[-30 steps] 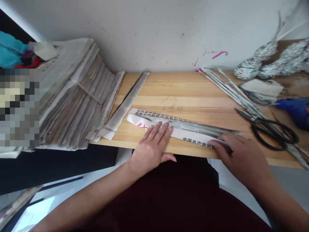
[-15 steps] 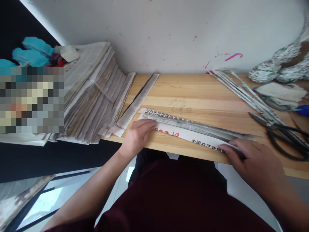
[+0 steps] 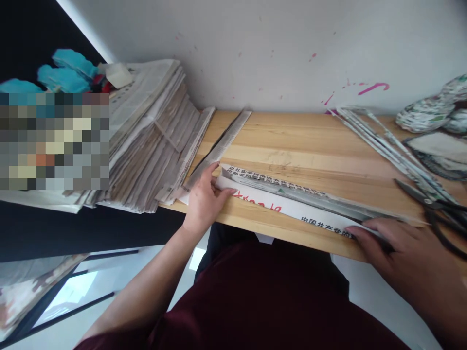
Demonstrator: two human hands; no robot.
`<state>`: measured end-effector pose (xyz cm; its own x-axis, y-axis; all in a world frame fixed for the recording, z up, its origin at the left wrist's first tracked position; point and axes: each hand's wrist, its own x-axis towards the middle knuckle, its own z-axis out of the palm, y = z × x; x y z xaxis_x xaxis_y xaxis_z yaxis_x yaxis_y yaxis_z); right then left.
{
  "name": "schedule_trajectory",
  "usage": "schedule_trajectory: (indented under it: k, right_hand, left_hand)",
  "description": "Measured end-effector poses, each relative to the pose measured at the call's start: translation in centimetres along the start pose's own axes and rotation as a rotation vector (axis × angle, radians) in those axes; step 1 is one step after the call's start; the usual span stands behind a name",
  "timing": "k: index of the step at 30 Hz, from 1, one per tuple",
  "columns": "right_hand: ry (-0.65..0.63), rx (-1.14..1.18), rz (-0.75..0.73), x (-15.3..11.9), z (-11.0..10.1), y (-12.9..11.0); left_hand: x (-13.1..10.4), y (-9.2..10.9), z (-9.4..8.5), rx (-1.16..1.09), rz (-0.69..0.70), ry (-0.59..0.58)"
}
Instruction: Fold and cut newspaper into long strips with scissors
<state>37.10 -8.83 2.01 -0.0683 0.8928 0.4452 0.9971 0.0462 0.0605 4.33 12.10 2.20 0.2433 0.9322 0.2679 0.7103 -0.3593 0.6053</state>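
Note:
A long folded newspaper strip (image 3: 260, 198) lies across the wooden table near its front edge, its lengthwise fold partly spread so that a grey printed inside shows. My left hand (image 3: 204, 201) closes around the strip's left end, thumb on the near white layer and fingers at the far corner. At the other end, my right hand (image 3: 397, 245) pinches the near layer, with the thumb in front and the fingers behind. Black-handled scissors (image 3: 426, 200) lie just beyond my right hand. Behind my left hand rest more flat newspaper strips (image 3: 229, 136).
A tall stack of newspapers (image 3: 153, 131) stands at the left, with blue objects (image 3: 67, 73) beyond it. Thin rolled paper sticks (image 3: 386, 146) lie at the right, near woven paper pieces (image 3: 423, 114). A paint-spotted wall (image 3: 284, 58) borders the table's back.
My left hand has gone from lying flat over the strip to gripping its left end. The strip's fold is spread wider. The whole view has shifted slightly.

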Motion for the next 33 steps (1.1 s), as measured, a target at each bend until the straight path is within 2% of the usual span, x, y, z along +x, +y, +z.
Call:
schedule_trajectory:
  k: [3, 8, 14, 20, 24, 33]
  right_hand:
    - [0.010, -0.025, 0.031, 0.2, -0.3, -0.3]
    - [-0.057, -0.006, 0.136, 0.1, -0.6, -0.4]
    - [-0.250, 0.122, 0.207, -0.4, -0.3, 0.8]
    - [-0.228, 0.217, 0.292, 0.9, -0.9, 0.2]
    - [-0.296, 0.247, 0.325, 1.2, -1.3, 0.2]
    - [-0.308, 0.262, 0.393, 1.4, -1.3, 0.1]
  left_hand:
    - [-0.3, 0.2, -0.4, -0.032, -0.039, -0.016]
    - [-0.7, 0.3, -0.7, -0.072, -0.072, -0.008]
    - [-0.4, 0.3, -0.5, -0.019, -0.040, 0.007]
    - [-0.3, 0.0, -0.4, 0.033, 0.005, 0.026]
    - [-0.2, -0.1, -0.3, 0.048, 0.013, 0.016]
    - [0.7, 0.4, -1.0, 0.024, -0.080, -0.060]
